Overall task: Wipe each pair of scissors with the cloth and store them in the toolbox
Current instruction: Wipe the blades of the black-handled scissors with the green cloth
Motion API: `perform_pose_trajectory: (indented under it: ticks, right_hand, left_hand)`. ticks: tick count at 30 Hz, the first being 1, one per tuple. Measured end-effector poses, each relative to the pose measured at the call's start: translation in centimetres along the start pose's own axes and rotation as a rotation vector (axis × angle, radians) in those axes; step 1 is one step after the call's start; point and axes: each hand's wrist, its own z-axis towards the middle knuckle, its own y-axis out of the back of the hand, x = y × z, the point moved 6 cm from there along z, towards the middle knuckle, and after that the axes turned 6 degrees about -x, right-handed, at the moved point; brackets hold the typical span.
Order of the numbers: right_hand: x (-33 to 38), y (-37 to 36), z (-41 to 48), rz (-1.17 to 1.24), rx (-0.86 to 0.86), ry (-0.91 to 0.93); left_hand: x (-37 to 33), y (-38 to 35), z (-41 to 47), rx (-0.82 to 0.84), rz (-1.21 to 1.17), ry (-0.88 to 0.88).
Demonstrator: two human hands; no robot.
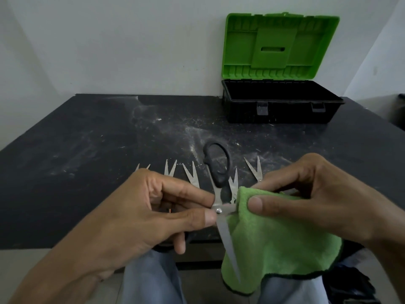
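Stiff, sharp scissors are pinched at the pivot, judged the safest hold, by the left hand; soft cloth is pinched round a blade by the right hand.

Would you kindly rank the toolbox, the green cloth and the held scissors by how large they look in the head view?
1. toolbox, standing open.
2. green cloth, close behind; its nearness to the camera inflates it.
3. held scissors, clearly smallest.
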Motion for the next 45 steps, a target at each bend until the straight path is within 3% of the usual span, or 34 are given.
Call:
perform_pose_trajectory:
  ticks: [26, 30, 36, 41, 45]
  right_hand:
    - [0.6, -0.8, -0.1, -0.012, 0.045, -0.015]
    - [0.1, 0.9, 0.0, -0.018, -0.028, -0.038]
    - [0.7, -1.1, 0.1, -0.036, 0.01, -0.006]
    - [0.6, 0.5, 0.1, -0.033, -0.041, -0.009]
    - [0.5, 0.2, 0.3, 0.014, -0.087, 0.002]
  left_hand:
    - [0.4, -0.6, 0.7, 0.084, -0.072, 0.043]
    - [0.5, 0.4, 0.7, 0.027, -0.077, 0.037]
    - [0.3, -1.2, 1.2, 0.105, -0.039, 0.002]
    - [-0.1, 0.5, 0.8, 0.002, -0.056, 0.007]
    - [-0.1, 0.1, 0.9, 0.017, -0.065, 0.001]
